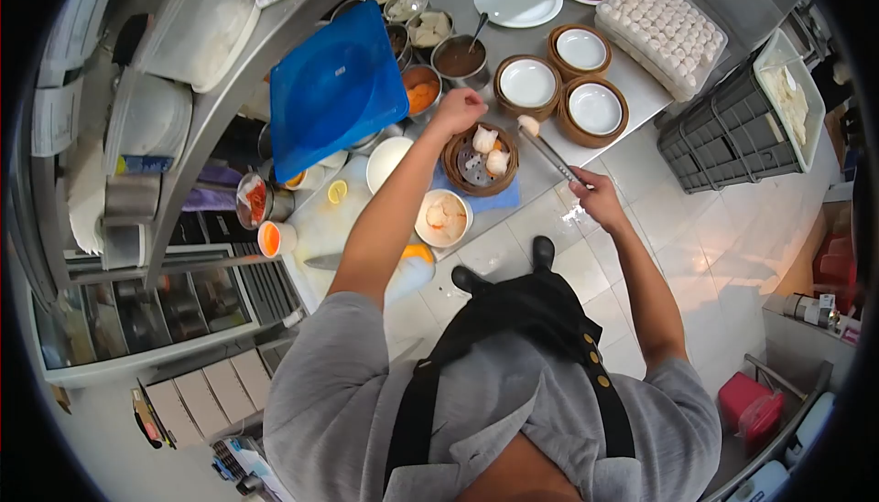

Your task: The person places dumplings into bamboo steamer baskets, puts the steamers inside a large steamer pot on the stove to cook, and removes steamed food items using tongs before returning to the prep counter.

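Observation:
My right hand [597,198] is closed around metal tongs [555,158] that point up and left. At their tip is a pale dumpling [528,125], beside the rim of a bamboo steamer [450,168]. Inside that steamer, two whitish dumplings [485,140] with orange bits sit on a perforated metal liner [473,171]. My left hand [458,110] hovers just above the steamer's far edge, fingers pinched together; what they hold, if anything, is too small to make out. Nearer me stands a white bowl of pale filling [443,219] with an orange streak.
Three bamboo steamers with white dishes [526,84] stand to the right, near a tray of dumplings [661,31]. A blue lid [339,90] leans over metal bowls at left. A knife [322,262] lies on the cutting board [343,227]. A grey crate [723,140] stands beyond the counter.

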A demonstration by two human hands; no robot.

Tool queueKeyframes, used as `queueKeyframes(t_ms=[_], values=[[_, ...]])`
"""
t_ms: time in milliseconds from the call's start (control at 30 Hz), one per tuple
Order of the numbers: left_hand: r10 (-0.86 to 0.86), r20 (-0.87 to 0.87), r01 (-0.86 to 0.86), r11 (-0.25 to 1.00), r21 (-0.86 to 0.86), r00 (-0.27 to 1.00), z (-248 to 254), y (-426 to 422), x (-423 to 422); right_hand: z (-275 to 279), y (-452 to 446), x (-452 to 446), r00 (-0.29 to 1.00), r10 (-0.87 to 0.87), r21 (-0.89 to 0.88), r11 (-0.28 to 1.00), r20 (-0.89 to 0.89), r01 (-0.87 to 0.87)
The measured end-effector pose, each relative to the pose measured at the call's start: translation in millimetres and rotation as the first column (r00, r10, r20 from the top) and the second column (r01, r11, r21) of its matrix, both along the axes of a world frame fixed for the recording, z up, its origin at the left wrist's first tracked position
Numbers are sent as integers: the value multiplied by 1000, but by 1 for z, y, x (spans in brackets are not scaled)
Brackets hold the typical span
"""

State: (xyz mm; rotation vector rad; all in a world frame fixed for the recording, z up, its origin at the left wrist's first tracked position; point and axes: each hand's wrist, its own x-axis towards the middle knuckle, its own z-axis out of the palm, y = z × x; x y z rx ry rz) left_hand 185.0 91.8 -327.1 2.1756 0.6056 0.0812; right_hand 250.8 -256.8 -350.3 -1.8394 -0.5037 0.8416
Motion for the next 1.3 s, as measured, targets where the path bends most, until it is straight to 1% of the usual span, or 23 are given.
queueKeyframes(t_ms=[33,100,167,200,233,300,333,433,467,567,600,700,733,833,867,933,1000,1033,1133,1233,1267,1300], values=[[14,18,-13,995,-97,1000,9,-6,-10,9,-6,-1,998,-13,-33,999,-64,11],[-24,62,33,990,-136,998,13,-13,-18,23,-12,-2,983,-18,39,999,-181,26],[-11,124,34,982,-187,992,16,-20,-17,34,-19,-4,953,-2,107,994,-302,36],[2,135,30,971,-236,991,18,-22,-17,43,-20,-8,954,7,114,993,-299,29],[36,152,30,914,-405,988,23,-24,-22,52,-18,-12,949,39,126,992,-312,0],[161,200,-2,782,-623,966,32,-24,-43,68,-17,-22,934,103,147,988,-342,-55],[183,194,-21,778,-628,964,39,-24,-59,75,-14,-30,922,133,159,984,-362,-80],[317,158,-116,695,-709,935,44,-27,-120,90,-3,-55,845,233,197,968,-482,-155],[346,125,-134,634,-762,930,43,-33,-143,97,3,-63,823,268,191,962,-501,-197],[338,-3,-162,444,-882,941,41,-52,-187,104,22,-77,720,331,175,942,-610,-285],[381,16,-134,365,-921,925,41,-56,-196,104,29,-77,729,334,124,936,-597,-328],[445,-45,-290,499,-817,894,44,-55,-221,108,49,-71,717,373,33,897,-589,-440],[443,-80,-316,489,-813,893,48,-55,-228,108,54,-68,702,380,27,889,-602,-458],[435,-70,-332,562,-758,898,43,-61,-237,113,70,-63,678,422,-42,831,-602,-554],[406,-70,-338,639,-691,911,40,-63,-238,114,76,-65,681,430,-70,815,-593,-575],[339,-77,-326,780,-534,938,36,-65,-235,111,90,-65,646,460,-137,741,-609,-657],[312,-41,-309,903,-298,949,35,-63,-231,103,106,-66,605,472,-206,654,-641,-728],[292,-28,-292,941,-172,956,34,-63,-230,106,112,-68,606,481,-232,629,-633,-742],[316,-39,-318,947,-53,948,61,-58,-226,134,131,-71,600,536,-304,541,-594,-784],[281,22,-281,958,61,960,66,-46,-220,164,135,-62,591,649,-388,447,-480,-806],[282,1,-282,959,33,959,68,-44,-215,171,134,-59,588,674,-418,424,-446,-803],[292,41,-294,954,60,956,62,-40,-210,182,130,-55,593,685,-423,430,-423,-798]])
